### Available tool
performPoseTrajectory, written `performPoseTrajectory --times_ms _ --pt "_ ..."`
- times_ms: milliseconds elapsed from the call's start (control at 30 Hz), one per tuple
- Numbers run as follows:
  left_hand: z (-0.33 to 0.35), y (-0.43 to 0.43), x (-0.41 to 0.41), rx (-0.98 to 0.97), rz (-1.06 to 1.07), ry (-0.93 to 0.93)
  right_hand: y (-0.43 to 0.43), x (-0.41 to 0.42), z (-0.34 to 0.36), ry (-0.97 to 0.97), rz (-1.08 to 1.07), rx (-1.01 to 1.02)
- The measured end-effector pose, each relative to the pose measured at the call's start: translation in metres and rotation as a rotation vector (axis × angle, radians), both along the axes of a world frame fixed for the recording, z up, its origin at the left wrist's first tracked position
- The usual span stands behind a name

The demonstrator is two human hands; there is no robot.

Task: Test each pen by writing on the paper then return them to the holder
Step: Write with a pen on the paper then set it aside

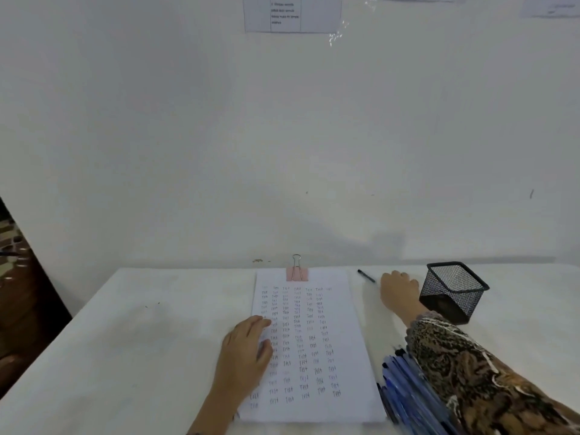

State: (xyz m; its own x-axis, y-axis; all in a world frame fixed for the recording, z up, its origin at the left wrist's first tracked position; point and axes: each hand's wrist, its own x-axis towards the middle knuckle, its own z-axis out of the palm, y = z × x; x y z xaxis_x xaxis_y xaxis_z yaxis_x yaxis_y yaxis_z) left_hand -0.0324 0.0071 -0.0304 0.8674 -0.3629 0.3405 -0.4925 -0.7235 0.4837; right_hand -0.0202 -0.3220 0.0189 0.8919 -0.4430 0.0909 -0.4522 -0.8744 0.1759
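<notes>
A white paper (pixel 339 309) covered in rows of handwritten "test" words lies on the table, clipped at the top by a pink binder clip (pixel 297 274). My left hand (pixel 244 353) rests flat on the paper's left edge. My right hand (pixel 398 291) sits palm down between the paper and the black mesh holder (pixel 453 291), fingers curled; whether it holds anything is hidden. A black pen (pixel 366 275) lies on the table just left of that hand. A pile of several blue pens (pixel 405 390) lies at the paper's lower right, partly under my patterned sleeve.
The table (pixel 141 340) has a white cloth and stands against a white wall with printed sheets (pixel 292 14) taped high up. A dark wooden piece of furniture (pixel 18 293) stands off the table's left edge.
</notes>
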Motion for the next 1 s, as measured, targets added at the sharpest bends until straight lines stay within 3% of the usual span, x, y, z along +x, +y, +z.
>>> performPoseTrajectory --times_ms 67,100,200,267,300,333,400,467,633,800,867,1000 --pt "-0.001 -0.001 0.001 0.007 0.000 -0.016 0.007 0.006 0.009 -0.158 0.075 0.142" --pt "-0.002 -0.001 0.001 0.011 0.001 -0.024 0.013 0.009 0.016 -0.290 0.130 0.350" --pt "-0.004 -0.001 0.002 0.019 0.005 -0.034 0.051 0.006 0.040 -0.740 0.168 1.328" --pt "-0.005 0.000 0.002 0.004 0.009 -0.031 0.082 -0.001 0.050 -0.863 0.065 2.026" --pt "-0.005 0.000 0.002 -0.002 0.009 -0.033 0.097 -0.005 0.049 -0.842 0.001 2.263" --pt "-0.006 0.000 0.002 -0.004 0.006 -0.034 0.109 -0.009 0.047 -0.768 -0.046 2.358" --pt "-0.006 0.001 0.002 0.001 -0.001 -0.030 0.125 -0.015 0.036 -0.653 -0.085 2.326" --pt "-0.007 0.001 0.002 0.004 -0.002 -0.034 0.134 -0.022 0.027 -0.646 -0.058 2.394" --pt "-0.007 0.001 0.003 -0.005 0.008 -0.052 0.142 -0.033 0.005 -0.871 -0.098 2.705" --pt "-0.003 0.000 0.000 -0.017 0.007 -0.018 0.135 -0.033 -0.021 -1.181 0.067 2.837" --pt "-0.003 0.000 0.001 -0.020 0.002 -0.010 0.134 -0.036 -0.026 -1.193 0.115 2.909" --pt "-0.004 0.000 0.002 -0.018 0.009 0.006 0.133 -0.044 -0.029 -1.227 -0.045 2.917"
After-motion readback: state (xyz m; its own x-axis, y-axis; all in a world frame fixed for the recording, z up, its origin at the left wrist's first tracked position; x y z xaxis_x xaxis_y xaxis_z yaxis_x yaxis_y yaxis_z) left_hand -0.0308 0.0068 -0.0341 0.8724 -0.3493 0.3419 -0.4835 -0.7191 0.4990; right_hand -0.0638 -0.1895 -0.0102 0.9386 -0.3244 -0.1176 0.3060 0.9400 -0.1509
